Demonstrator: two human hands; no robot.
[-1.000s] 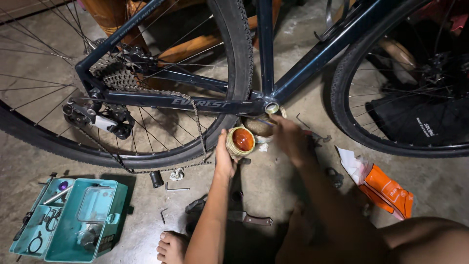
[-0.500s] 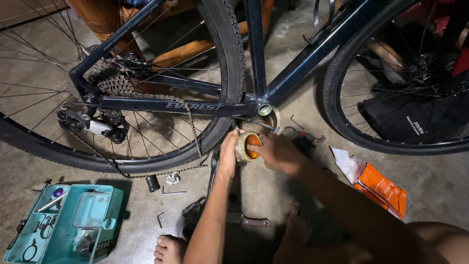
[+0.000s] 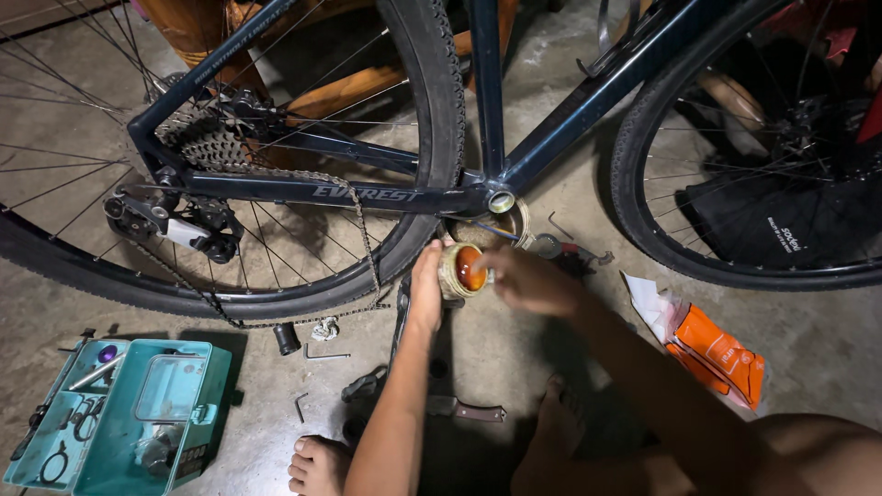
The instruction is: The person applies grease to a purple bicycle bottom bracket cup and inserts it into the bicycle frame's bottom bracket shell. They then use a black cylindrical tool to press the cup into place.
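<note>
From the head cam we've got our left hand (image 3: 426,287) wrapped tight around a small tub (image 3: 462,270) of orange grease, held up just under the bike's bottom bracket (image 3: 501,200). Our right hand (image 3: 528,280) is right beside the tub with fingers bunched at its open mouth; it's a bit blurry, so we can't tell if it's pinching anything. The chain (image 3: 367,248) hangs slack over the rear tire. A teal toolbox (image 3: 129,427) sits open on the floor, and an orange packet (image 3: 721,354) lies off to the right.
</note>
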